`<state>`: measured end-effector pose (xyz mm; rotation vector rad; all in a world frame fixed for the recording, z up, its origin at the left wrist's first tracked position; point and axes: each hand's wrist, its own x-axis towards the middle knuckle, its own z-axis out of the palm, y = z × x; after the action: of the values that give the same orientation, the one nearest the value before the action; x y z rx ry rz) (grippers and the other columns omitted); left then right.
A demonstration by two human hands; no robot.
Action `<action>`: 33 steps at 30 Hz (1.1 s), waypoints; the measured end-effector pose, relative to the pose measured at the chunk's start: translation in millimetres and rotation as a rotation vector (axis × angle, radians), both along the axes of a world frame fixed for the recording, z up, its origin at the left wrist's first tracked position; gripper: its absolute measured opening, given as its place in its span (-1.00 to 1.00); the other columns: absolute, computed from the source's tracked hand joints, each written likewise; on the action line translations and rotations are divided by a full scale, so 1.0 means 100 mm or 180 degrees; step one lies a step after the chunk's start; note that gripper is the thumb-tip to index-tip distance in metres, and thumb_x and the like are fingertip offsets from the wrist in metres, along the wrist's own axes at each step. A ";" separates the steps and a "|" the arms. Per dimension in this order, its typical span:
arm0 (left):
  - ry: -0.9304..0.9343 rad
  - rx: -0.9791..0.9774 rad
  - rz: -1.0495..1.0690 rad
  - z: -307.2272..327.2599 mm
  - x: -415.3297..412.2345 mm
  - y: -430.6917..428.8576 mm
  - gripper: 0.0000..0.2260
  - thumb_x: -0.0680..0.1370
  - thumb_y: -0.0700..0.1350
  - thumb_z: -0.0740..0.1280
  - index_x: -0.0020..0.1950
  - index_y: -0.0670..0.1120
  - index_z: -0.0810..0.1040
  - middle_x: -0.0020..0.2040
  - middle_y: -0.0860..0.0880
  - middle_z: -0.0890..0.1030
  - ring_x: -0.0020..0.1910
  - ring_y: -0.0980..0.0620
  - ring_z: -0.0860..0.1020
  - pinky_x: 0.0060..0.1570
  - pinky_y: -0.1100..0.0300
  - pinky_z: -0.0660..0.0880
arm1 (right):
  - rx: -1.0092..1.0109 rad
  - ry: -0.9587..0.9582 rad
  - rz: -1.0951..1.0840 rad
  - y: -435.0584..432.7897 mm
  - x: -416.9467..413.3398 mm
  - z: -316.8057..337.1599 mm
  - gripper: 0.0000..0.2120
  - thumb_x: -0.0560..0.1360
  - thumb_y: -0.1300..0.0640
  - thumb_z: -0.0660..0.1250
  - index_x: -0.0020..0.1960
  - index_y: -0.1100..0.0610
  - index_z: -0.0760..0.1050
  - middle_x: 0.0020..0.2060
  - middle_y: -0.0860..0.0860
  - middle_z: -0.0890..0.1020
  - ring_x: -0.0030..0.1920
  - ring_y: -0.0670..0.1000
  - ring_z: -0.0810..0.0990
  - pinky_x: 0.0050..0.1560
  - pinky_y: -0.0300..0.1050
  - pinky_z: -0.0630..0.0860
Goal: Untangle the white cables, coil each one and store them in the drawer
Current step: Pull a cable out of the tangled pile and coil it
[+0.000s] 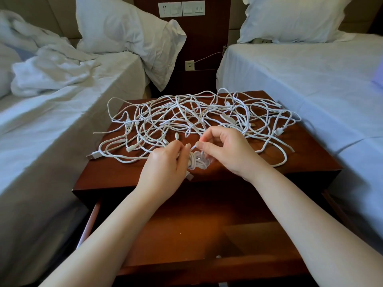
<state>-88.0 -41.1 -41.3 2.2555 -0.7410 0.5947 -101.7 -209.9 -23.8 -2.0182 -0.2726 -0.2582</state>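
Head view, single frame.

Obs. 1, left hand: fingers curled round a small coil of white cable and gripping it, thumb raised over the top. A flat plug sticks out just below these fingers, on the near side.

Obs. 2, right hand: thumb and forefinger pinch one strand just above the coil. The other fingers are curled in behind the coil (whether they touch it, I cannot tell). The two hands' fingertips are close together, with the coil between and just beneath them.

Obs. 3, cables: a loose white tangle spread over the table, beyond both sets of fingertips and reaching well out to the left and right of them. The nearest loops run just beside the knuckles of both hands. A larger connector lies well left of the left fingers, at the table edge.

Obs. 4, drawer: pulled out, lower and nearer than the fingers, under both forearms.

Obs. 5, surroundings: a bed with crumpled linen is left of the left fingers, and a smooth bed is right of the right fingers. Each has a pillow at its head. A wall panel of sockets and switches sits far beyond the fingertips.
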 end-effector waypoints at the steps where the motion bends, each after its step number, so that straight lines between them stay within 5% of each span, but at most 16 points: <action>1: 0.0012 0.0016 -0.0002 -0.01 0.01 0.00 -0.82 0.61 -0.08 0.22 -0.19 -0.06 0.42 -0.42 0.19 0.37 -0.52 0.17 0.39 -0.47 0.35 0.26 | -0.0025 -0.0034 -0.0005 0.00 0.00 0.00 -0.90 0.52 0.13 0.40 -0.18 0.06 0.55 -0.36 -0.02 0.62 -0.28 0.01 0.63 -0.11 0.04 0.63; 5: 0.0003 -0.0244 0.0011 -0.02 0.03 0.03 -0.77 0.61 -0.14 0.23 -0.26 -0.07 0.38 -0.45 0.18 0.35 -0.45 0.18 0.45 -0.47 0.39 0.31 | -0.0019 -0.0123 0.0061 0.01 0.00 -0.01 -0.92 0.52 0.17 0.40 -0.16 0.11 0.57 -0.33 0.00 0.64 -0.26 0.00 0.64 -0.10 0.03 0.64; 13: 0.0199 -0.0926 0.0275 0.00 0.07 0.00 -0.70 0.62 -0.21 0.23 -0.30 -0.27 0.47 -0.48 0.07 0.37 -0.41 0.15 0.40 -0.44 0.39 0.28 | -0.0225 -0.0874 -0.0310 0.04 0.02 -0.07 -0.99 0.43 0.15 0.49 -0.15 0.07 0.68 -0.28 -0.13 0.44 -0.24 -0.20 0.42 -0.26 -0.39 0.35; 19: 0.0318 -0.1008 0.0237 0.00 0.08 0.01 -0.72 0.62 -0.19 0.23 -0.30 -0.15 0.47 -0.46 0.07 0.40 -0.44 0.20 0.40 -0.44 0.39 0.28 | -0.0494 -0.1207 -0.0098 0.01 0.02 -0.09 -0.70 0.48 0.11 0.32 0.19 0.06 0.62 -0.18 -0.13 0.48 -0.10 -0.12 0.47 -0.11 -0.37 0.38; 23: 0.0433 -0.1231 0.0406 0.02 0.10 0.03 -0.61 0.63 -0.19 0.20 -0.41 -0.01 0.32 -0.50 0.07 0.31 -0.49 0.16 0.33 -0.47 0.34 0.21 | -0.0994 -0.1487 0.0031 -0.01 0.04 -0.13 -0.64 0.46 0.02 0.27 0.21 0.04 0.61 -0.08 -0.06 0.53 -0.04 -0.02 0.46 -0.02 -0.26 0.41; 28: 0.0677 -0.1509 0.0383 0.04 0.09 0.03 -0.68 0.63 -0.16 0.20 -0.34 -0.06 0.45 -0.45 -0.02 0.42 -0.44 0.17 0.34 -0.40 0.27 0.26 | -0.0997 -0.1515 0.0027 0.02 0.04 -0.14 -0.63 0.45 0.00 0.29 0.21 0.04 0.61 -0.05 -0.05 0.54 -0.01 -0.03 0.47 0.00 -0.21 0.45; 33: 0.1022 -0.1650 0.0206 0.02 0.09 0.04 -0.68 0.64 -0.10 0.19 -0.13 -0.32 0.54 -0.23 -0.36 0.55 -0.32 -0.20 0.45 -0.29 -0.06 0.38 | -0.1062 -0.1430 0.0090 0.03 0.04 -0.16 -0.60 0.43 -0.09 0.40 0.19 0.08 0.60 0.05 -0.07 0.61 0.06 -0.09 0.54 -0.01 -0.29 0.46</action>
<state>-79.3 -36.9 -39.2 1.8315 -0.3077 0.3838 -97.9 -207.3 -39.9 -2.2643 -0.6611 -0.6882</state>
